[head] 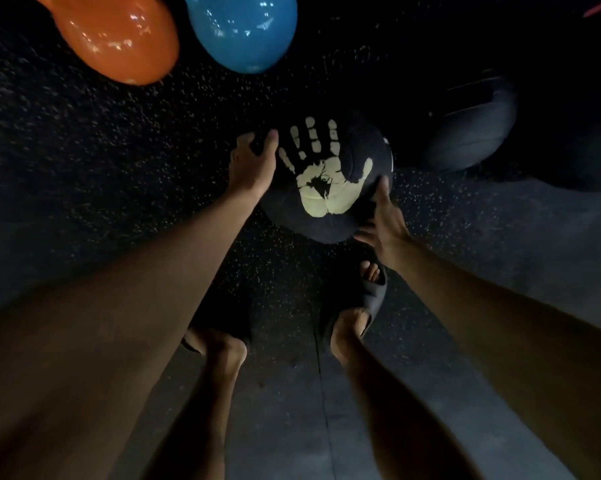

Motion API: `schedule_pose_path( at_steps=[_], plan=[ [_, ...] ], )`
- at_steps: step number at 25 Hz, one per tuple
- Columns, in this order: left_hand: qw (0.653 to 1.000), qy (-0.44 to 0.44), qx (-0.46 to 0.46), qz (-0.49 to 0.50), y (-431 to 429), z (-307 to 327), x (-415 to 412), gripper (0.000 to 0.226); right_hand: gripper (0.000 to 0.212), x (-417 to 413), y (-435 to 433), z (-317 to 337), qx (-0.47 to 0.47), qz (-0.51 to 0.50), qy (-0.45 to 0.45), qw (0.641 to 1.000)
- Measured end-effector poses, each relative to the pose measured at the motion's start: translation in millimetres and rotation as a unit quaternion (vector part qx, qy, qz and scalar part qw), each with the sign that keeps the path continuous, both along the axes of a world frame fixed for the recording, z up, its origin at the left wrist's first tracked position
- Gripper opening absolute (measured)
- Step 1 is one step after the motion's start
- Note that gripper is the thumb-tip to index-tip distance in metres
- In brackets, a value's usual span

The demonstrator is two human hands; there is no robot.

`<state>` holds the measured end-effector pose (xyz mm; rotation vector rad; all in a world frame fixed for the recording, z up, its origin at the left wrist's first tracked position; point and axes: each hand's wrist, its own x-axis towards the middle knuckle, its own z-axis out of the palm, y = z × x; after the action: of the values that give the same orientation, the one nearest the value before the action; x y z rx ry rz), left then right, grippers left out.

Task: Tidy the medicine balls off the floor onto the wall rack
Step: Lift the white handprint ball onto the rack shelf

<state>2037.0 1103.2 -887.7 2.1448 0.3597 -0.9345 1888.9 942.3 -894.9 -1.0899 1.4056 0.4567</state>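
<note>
Black soft medicine ball with a pale handprint [326, 181] is the one in hand. It sits low over the speckled dark rubber floor [101, 150], towards that floor's near edge, where smoother grey concrete [499, 254] takes over, and just ahead of the person's dark slide sandals [364, 299].

Left hand [254, 161]: on the ball's upper-left flank, fingers curled over the curve, thumb laid on top. Right hand [383, 216]: low on the right flank, fingers spread and fairly straight, palm against the ball, thumb pointing up along the side. Two-sided clamp, arms at full reach.

Step, as I read it: pickup of this ball. Can't tell if it has cleared the floor yet (too dark underneath).

Not yet tidied, further out on the rubber:
- glossy orange ball [119, 36], far-left
- glossy blue ball [243, 29], just beside it
- large dark stitched ball [472, 133], right of the handprint ball, mostly in shadow

Wall rack isn't in view.

Next move needs: the right palm further under for support, as the soft shell may sag and slip from a side squeeze. Then lift close to the body, clear the feet, turn and find the rack. Risk: dropping it on open toes.
</note>
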Motion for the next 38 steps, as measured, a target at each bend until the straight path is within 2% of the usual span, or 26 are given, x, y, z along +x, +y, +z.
schedule_pose_path(
  at_steps=[2, 4, 8, 12, 14, 16, 19, 21, 23, 26, 28, 31, 33, 36, 38],
  plan=[
    [0.999, -0.009, -0.026, -0.039, -15, -9, 9, 0.065, 0.094, -2, 6, -10, 0.013, -0.033, -0.005, 0.999],
    [0.998, -0.01, -0.032, -0.06, -25, -14, 18, 0.066, 0.099, -1, 15, -13, 0.007, -0.023, -0.011, 1.0],
    [0.996, -0.007, 0.018, -0.082, -11, -19, 28, 0.072, 0.087, 10, 27, -9, -0.08, 0.018, 0.007, 0.997],
    [0.996, 0.063, 0.065, 0.017, 12, -31, 22, 0.082, 0.079, 38, 11, 12, -0.168, 0.152, 0.046, 0.973],
    [0.984, 0.127, 0.106, 0.07, 18, -35, 11, 0.087, 0.072, 56, -1, 13, -0.182, 0.213, 0.046, 0.959],
    [0.968, 0.192, 0.134, 0.095, 26, -40, -6, 0.081, 0.071, 66, -4, 4, -0.17, 0.274, 0.07, 0.944],
    [0.948, 0.254, 0.149, 0.122, 46, -55, -41, 0.077, 0.071, 53, 5, -11, -0.133, 0.303, 0.091, 0.939],
    [0.94, 0.277, 0.153, 0.129, 58, -65, -57, 0.079, 0.061, 32, 11, -13, -0.153, 0.298, 0.063, 0.94],
    [0.946, 0.261, 0.148, 0.119, 60, -71, -59, 0.077, 0.053, 6, 17, -8, -0.186, 0.277, -0.009, 0.943],
    [0.958, 0.218, 0.16, 0.099, 52, -76, -49, 0.084, 0.068, -38, 23, 4, -0.209, 0.32, -0.132, 0.915],
    [0.966, 0.191, 0.161, 0.066, 38, -73, -40, 0.08, 0.076, -56, 22, 4, -0.227, 0.346, -0.148, 0.898],
    [0.977, 0.14, 0.158, 0.039, 17, -66, -27, 0.077, 0.077, -59, 21, -2, -0.239, 0.294, -0.147, 0.914],
    [0.983, 0.101, 0.15, 0.041, 15, -62, -24, 0.075, 0.078, -67, 19, -6, -0.254, 0.293, -0.158, 0.908],
    [0.991, 0.063, 0.078, 0.091, 27, -67, -23, 0.042, 0.079, -87, 18, -15, -0.271, 0.338, -0.176, 0.884],
    [0.991, 0.051, 0.032, 0.123, 33, -68, -23, 0.027, 0.076, -84, 26, -22, -0.286, 0.314, -0.18, 0.887]
  ],
)
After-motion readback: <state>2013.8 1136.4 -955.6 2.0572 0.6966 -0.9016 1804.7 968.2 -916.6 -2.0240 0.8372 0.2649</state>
